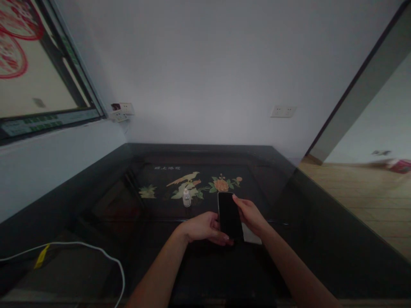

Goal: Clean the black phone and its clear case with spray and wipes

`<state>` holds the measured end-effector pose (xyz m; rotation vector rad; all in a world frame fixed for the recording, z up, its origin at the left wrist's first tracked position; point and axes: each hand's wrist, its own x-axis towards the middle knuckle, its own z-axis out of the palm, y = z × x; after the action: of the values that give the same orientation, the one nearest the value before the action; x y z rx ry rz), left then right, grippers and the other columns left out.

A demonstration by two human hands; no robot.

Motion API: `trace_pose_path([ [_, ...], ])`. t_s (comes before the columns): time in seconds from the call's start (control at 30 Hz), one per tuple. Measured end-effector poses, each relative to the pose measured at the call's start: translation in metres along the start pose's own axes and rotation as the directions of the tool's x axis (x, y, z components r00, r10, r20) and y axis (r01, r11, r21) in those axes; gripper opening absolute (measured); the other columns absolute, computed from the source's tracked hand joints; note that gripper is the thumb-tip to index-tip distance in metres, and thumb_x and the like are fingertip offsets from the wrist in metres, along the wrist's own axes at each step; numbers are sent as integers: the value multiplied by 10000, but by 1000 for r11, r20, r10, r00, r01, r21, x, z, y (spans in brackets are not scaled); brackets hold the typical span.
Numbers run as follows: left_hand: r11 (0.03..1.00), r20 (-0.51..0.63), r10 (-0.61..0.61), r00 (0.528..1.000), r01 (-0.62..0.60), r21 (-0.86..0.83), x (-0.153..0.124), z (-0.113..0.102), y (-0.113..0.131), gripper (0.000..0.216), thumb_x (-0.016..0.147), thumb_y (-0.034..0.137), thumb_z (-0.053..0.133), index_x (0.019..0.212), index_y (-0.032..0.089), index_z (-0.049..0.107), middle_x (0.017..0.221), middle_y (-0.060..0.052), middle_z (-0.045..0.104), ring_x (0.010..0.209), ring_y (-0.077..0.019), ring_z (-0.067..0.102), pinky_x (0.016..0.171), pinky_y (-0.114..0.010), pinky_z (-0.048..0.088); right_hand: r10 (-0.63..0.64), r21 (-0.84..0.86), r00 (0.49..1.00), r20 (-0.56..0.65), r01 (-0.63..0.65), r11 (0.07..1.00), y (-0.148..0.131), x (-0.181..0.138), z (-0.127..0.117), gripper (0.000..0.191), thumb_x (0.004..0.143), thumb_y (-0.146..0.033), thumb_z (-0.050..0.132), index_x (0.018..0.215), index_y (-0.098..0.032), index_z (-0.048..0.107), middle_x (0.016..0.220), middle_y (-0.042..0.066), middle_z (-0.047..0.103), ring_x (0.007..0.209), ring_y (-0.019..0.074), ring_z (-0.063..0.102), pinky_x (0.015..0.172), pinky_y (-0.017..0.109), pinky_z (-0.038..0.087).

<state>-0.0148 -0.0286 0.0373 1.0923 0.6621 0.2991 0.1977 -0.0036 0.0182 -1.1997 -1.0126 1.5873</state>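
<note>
A smartphone (230, 216) with a dark screen is held between my two hands, tilted up over the black table. My left hand (207, 228) grips its left side and lower edge, fingers curled around it. On the upper right edge, my right hand (250, 214) holds the phone with the thumb in front and the other fingers mostly hidden. Beneath my right wrist lies a white sheet or cloth (251, 235), partly covered by the phone and hand. A small white bottle (186, 198) stands upright on the table, left of the phone and beyond my left hand.
The glossy black table (128, 239) bears a painted bird and flower design. A white cable (93, 247) with a yellow tag (41, 256) curves across its near left. Wall sockets (284, 111) sit above the far edge; a window (41, 72) is at left.
</note>
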Motion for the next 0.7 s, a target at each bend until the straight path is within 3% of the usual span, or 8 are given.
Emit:
trace_pose_path([
  [0.23,1000,-53,5,999,-6,-18,1,-1,-1,543,643,304,920,1115,128,715,1028,-115,773,919,-192,743,884,-317,552,14,59,1000,10,-14,998,-2,0,0,323,900,-484,699,880,-162,698,697,27,682,549,122,627,519,213,504],
  [0.43,998,-116,36,993,-43,-54,7,-2,-7,560,670,234,878,1170,132,647,1044,-125,754,890,-197,736,850,-338,562,36,118,998,53,-42,992,-5,-3,1,208,874,-364,747,968,-187,693,777,25,732,618,124,679,567,209,531],
  [0.57,993,-272,96,958,-110,-38,12,4,-6,505,716,211,826,1167,142,611,1017,-107,732,780,-147,700,729,-277,558,-33,127,975,218,5,992,-9,-6,2,305,798,-373,820,986,-166,698,920,71,764,830,188,732,742,275,573],
  [0.7,986,-359,169,918,-157,61,14,9,-3,599,652,275,894,1178,158,633,1097,-104,717,846,-164,694,658,-237,548,-35,113,958,286,2,994,-11,-10,5,359,808,-400,813,1036,-143,707,1056,116,760,996,222,722,918,332,551],
])
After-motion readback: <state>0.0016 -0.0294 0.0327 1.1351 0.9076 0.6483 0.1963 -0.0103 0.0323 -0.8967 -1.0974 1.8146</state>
